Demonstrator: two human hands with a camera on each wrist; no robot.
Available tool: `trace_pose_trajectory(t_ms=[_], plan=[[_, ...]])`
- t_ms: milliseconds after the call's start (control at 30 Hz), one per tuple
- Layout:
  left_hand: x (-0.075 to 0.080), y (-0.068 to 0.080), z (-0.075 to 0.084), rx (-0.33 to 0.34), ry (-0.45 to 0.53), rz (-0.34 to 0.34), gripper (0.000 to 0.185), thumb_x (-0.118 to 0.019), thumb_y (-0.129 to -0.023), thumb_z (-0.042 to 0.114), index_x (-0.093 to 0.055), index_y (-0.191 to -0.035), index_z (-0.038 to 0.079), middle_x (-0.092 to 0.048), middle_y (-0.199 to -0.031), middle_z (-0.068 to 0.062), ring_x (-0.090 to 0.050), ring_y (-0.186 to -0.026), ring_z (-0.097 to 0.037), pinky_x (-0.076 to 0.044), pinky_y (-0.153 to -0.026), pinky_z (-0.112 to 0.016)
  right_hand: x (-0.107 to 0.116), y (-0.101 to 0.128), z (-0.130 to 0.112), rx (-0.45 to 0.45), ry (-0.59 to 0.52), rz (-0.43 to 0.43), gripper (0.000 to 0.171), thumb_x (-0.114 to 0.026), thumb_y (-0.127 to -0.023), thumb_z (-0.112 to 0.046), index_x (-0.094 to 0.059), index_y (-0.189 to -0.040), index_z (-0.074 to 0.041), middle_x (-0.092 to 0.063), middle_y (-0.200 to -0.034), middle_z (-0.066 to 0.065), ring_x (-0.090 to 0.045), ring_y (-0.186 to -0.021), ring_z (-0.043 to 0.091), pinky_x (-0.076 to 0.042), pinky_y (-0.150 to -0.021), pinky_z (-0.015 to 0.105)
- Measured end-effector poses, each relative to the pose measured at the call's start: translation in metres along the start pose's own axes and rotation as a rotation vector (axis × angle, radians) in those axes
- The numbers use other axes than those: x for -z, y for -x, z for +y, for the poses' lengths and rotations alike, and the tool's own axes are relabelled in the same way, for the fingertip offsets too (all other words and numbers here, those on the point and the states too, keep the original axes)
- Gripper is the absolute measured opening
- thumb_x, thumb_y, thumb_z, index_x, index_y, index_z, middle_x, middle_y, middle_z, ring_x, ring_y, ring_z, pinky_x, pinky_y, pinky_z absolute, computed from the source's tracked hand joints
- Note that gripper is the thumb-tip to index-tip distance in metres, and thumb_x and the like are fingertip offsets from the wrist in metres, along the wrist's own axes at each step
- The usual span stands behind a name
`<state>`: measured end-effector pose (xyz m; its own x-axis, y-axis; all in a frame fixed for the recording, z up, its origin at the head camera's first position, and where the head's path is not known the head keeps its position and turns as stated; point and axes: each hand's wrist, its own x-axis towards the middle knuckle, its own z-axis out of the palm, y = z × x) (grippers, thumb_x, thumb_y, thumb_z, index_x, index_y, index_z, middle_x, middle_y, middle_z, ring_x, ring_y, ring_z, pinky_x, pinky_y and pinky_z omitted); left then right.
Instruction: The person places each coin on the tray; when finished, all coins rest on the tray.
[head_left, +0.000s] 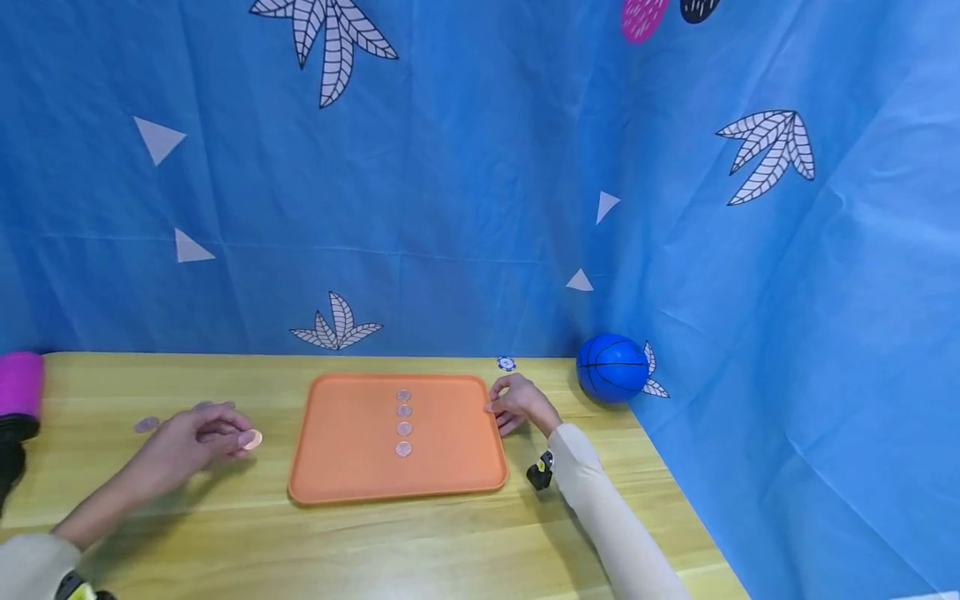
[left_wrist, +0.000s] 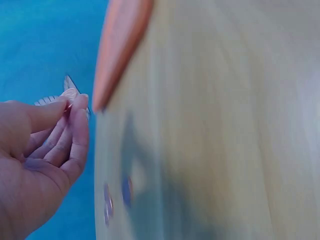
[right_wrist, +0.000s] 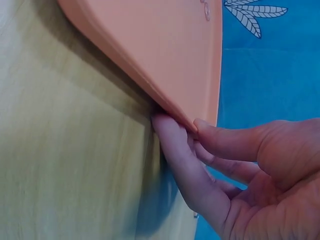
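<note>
Left hand pinches coin | right hand grips tray edge

The left wrist view was smeared by motion: the wooden tabletop showed no clear grain, and two small discs lying on it were mere blurs. The pink cylinder was cut off by the head view's left edge. Four small round chips on the flat orange plastic tray were too small to read (their faces showed no markings).
</note>
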<state>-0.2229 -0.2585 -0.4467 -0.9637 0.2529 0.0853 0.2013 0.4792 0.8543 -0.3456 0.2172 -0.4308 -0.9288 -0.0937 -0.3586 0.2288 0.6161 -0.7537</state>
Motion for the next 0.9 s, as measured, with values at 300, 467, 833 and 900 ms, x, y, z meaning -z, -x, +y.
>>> trace_pose_trajectory(t_ms=[300,467,833,900], plan=[[-0.027,-0.013,0.059,0.012,0.290,-0.048,0.036,-0.068,-0.104,0.018,-0.061,-0.127,-0.009,-0.076,-0.112,-0.016,-0.077,-0.098,-0.016,-0.062,-0.089,-0.035,-0.001,-0.002,-0.003,-0.015,0.036,0.022,0.008,-0.069,-0.098,0.001,-0.061,-0.101,-0.001,-0.067,-0.070,0.011,-0.067,-0.058,0.020,-0.065,-0.066,0.044],[-0.047,-0.017,0.079,-0.047,0.313,-0.061,0.034,-0.069,-0.103,0.018,-0.063,-0.126,-0.006,-0.076,-0.114,-0.014,-0.075,-0.100,-0.012,-0.061,-0.088,-0.029,-0.003,-0.002,-0.001,-0.017,0.045,0.023,0.009,-0.070,-0.098,0.001,-0.061,-0.099,0.000,-0.066,-0.071,0.012,-0.068,-0.058,0.020,-0.065,-0.064,0.043],[-0.079,-0.027,0.099,-0.086,0.472,-0.115,0.032,-0.072,-0.101,0.018,-0.063,-0.123,-0.004,-0.076,-0.111,-0.011,-0.076,-0.101,-0.022,-0.062,-0.091,-0.034,-0.004,-0.003,0.001,0.002,0.056,0.029,0.011,-0.069,-0.097,0.002,-0.060,-0.096,-0.002,-0.065,-0.072,0.011,-0.067,-0.057,0.020,-0.065,-0.063,0.043],[-0.083,-0.030,0.100,-0.089,0.482,-0.124,0.032,-0.072,-0.100,0.017,-0.063,-0.122,-0.005,-0.076,-0.110,-0.011,-0.076,-0.100,-0.022,-0.062,-0.091,-0.035,-0.004,-0.003,-0.001,0.007,0.064,0.031,0.011,-0.069,-0.097,0.002,-0.059,-0.094,-0.002,-0.065,-0.072,0.011,-0.068,-0.057,0.020,-0.065,-0.062,0.043]])
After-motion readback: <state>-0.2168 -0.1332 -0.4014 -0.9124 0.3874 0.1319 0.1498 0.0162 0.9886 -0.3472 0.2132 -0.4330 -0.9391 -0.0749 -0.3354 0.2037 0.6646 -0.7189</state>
